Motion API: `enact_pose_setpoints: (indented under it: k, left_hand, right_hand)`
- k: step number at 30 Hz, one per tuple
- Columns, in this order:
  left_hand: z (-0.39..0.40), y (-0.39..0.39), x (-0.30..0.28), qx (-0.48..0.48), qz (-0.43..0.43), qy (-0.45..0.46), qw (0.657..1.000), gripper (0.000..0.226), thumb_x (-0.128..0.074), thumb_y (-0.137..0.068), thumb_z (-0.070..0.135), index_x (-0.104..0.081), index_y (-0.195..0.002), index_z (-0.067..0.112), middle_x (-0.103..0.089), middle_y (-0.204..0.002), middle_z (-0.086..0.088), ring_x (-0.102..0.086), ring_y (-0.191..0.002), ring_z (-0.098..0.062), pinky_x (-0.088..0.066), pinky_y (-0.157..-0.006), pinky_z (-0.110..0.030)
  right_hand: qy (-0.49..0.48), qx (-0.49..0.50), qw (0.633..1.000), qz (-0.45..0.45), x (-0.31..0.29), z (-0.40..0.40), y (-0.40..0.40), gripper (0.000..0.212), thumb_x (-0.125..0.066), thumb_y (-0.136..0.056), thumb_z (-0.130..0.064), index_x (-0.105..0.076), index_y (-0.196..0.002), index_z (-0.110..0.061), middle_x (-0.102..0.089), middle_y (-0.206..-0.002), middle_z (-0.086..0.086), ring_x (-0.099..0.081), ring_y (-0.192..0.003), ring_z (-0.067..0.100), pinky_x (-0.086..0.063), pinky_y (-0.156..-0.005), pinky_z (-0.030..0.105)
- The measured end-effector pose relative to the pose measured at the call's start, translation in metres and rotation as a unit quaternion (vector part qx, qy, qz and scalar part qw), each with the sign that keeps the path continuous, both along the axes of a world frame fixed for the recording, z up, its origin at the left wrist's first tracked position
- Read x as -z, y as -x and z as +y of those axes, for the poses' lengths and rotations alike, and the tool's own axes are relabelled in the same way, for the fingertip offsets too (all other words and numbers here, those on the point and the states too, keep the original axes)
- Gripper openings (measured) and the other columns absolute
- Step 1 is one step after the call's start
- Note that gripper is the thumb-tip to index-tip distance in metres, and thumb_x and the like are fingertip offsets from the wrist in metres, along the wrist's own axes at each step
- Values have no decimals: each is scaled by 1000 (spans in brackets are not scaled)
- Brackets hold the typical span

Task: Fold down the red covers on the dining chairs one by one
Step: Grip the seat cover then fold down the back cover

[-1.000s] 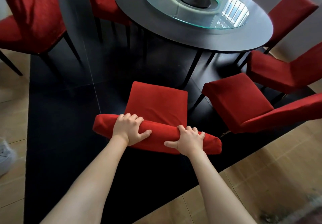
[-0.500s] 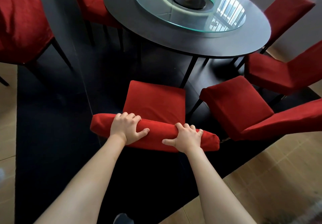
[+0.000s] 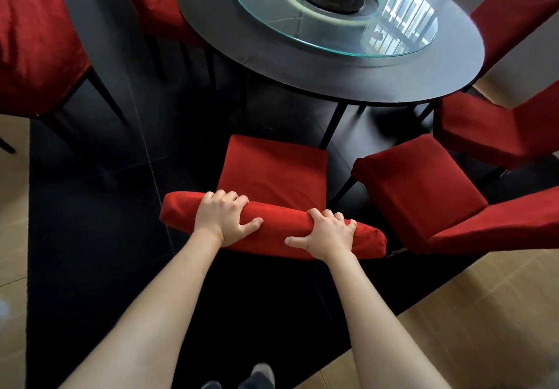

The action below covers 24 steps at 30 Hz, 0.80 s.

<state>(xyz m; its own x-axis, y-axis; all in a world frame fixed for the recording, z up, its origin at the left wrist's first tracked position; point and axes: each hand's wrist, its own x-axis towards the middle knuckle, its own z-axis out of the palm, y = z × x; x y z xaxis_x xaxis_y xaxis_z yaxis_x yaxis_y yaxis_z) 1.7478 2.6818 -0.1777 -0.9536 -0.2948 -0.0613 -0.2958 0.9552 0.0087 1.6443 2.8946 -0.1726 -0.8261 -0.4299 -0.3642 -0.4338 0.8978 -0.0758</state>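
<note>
A dining chair in a red cover stands right in front of me, its seat (image 3: pixel 273 167) pointing at the table. The top of its covered backrest (image 3: pixel 279 222) runs left to right below me. My left hand (image 3: pixel 222 220) grips the backrest top left of centre, fingers curled over the far side, thumb on the near side. My right hand (image 3: pixel 328 234) grips it right of centre in the same way. Both forearms reach down from the bottom of the view.
A round dark table (image 3: pixel 302 64) with a glass turntable (image 3: pixel 332 10) stands beyond the chair. More red-covered chairs ring it: one close at right (image 3: pixel 423 195), others at far right (image 3: pixel 490 134), left (image 3: pixel 33 52) and top (image 3: pixel 157 4). A black rug (image 3: pixel 90 207) lies on tan floor tiles.
My view has drifted slightly, and my feet now show at the bottom edge. Both hands keep the same grip on the backrest top.
</note>
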Motion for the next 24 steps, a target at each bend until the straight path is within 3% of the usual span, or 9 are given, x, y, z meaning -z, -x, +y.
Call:
enact_pose_setpoints:
  k: [7, 10, 14, 24]
  left_hand:
    - [1, -4, -1, -3, -15, 1, 1000, 91, -2, -70, 78, -59, -118, 26, -64, -109, 7, -57, -97, -17, -37, -86, -33]
    - [1, -6, -4, -11, -15, -40, 999, 77, -24, -79, 79, -58, -123, 25, -64, -117, 6, -57, -106, -16, -37, -95, -34]
    - [-6, -22, -14, -59, 54, -123, 989, 70, -50, -81, 70, -58, -130, 20, -62, -128, 2, -55, -120, -18, -39, -105, -37]
    - [-92, -105, -63, -212, 114, -95, 966, 71, -55, -81, 66, -56, -133, 18, -59, -133, -1, -51, -125, -21, -40, -104, -37]
  right_hand:
    - [2, -11, 1000, -5, 0, 0, -2, 99, -42, -54, -94, -46, -132, -33, -53, -130, 0, -42, -126, 28, -24, -107, 60]
    - [-4, -18, 1000, -15, -4, -1, -3, 100, -44, -57, -93, -43, -136, -32, -51, -133, 2, -41, -128, 29, -23, -107, 63]
    - [13, -35, 998, -43, -10, -2, -1, 102, -49, -63, -89, -30, -146, -33, -46, -141, 4, -37, -133, 31, -18, -109, 66]
    - [98, -182, 978, -27, -53, -118, -20, 99, -51, -73, -81, -18, -152, -31, -45, -144, 3, -37, -135, 29, -22, -113, 58]
